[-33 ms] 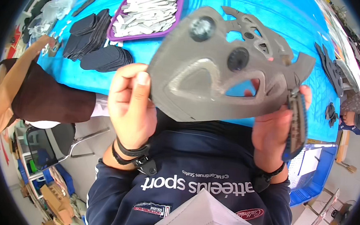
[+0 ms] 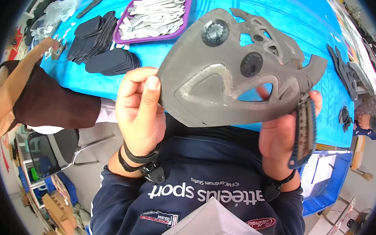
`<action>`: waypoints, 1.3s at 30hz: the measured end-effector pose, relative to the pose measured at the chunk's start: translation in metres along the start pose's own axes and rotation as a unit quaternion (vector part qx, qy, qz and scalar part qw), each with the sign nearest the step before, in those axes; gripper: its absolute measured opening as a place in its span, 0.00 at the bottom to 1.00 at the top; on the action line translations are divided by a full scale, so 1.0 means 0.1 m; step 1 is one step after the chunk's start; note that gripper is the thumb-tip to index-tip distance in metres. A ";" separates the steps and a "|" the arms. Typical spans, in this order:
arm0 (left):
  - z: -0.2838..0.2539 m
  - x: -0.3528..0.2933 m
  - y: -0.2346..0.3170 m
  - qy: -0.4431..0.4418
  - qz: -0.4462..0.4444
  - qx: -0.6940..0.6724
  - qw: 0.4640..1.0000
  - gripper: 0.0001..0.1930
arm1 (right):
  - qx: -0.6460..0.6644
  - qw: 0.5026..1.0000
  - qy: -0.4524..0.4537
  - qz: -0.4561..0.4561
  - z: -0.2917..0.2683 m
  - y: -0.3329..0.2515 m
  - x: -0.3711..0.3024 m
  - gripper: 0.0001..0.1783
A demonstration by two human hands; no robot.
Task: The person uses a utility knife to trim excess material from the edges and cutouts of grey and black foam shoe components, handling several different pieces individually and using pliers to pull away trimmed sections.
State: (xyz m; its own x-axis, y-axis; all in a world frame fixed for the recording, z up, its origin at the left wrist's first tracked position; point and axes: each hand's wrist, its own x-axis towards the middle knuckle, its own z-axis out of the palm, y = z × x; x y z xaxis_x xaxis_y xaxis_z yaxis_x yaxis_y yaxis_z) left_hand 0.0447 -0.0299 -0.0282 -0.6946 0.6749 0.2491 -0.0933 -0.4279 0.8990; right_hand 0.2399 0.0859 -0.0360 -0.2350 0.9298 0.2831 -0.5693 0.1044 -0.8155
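Raised above the table in front of me is a grey sports face mask with angular cutouts and round black valves. My left hand pinches its left edge, thumb on the near face. At the other end, my right hand closes on the mask, with some fingers hidden behind it; a fingertip shows through a cutout. A long brown notched piece with a dark blue edge hangs in front of my right palm; whether it is gripped or attached to the mask I cannot tell.
The blue-covered table bears a purple tray of white strips and stacks of dark oval pads. Dark pieces lie at its right edge. A co-worker's arm is at left, a blue crate at lower right.
The mask's left end has shifted slightly right along with my left hand. My right hand and the notched piece have moved a little left.
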 end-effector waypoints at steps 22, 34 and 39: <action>0.22 -0.12 0.32 -0.180 0.285 0.303 0.891 0.16 | -0.210 0.944 -0.170 -0.191 -0.11 -0.21 -0.27 0.33; 0.19 -0.17 0.34 -0.177 0.160 0.207 0.949 0.10 | -0.176 0.967 -0.104 -0.155 0.03 -0.23 -0.25 0.43; 0.19 -0.21 0.31 -0.173 0.131 0.159 0.963 0.09 | -0.127 0.976 -0.074 -0.161 0.06 -0.18 -0.21 0.44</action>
State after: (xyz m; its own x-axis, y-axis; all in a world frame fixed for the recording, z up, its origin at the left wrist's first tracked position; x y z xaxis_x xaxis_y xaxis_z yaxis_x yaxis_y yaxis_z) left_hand 0.0697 -0.0457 0.0012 -0.3811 0.7522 0.5375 0.3134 -0.4419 0.8405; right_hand 0.2503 0.0620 -0.0240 -0.1989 0.7749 0.5999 -0.4237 0.4840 -0.7657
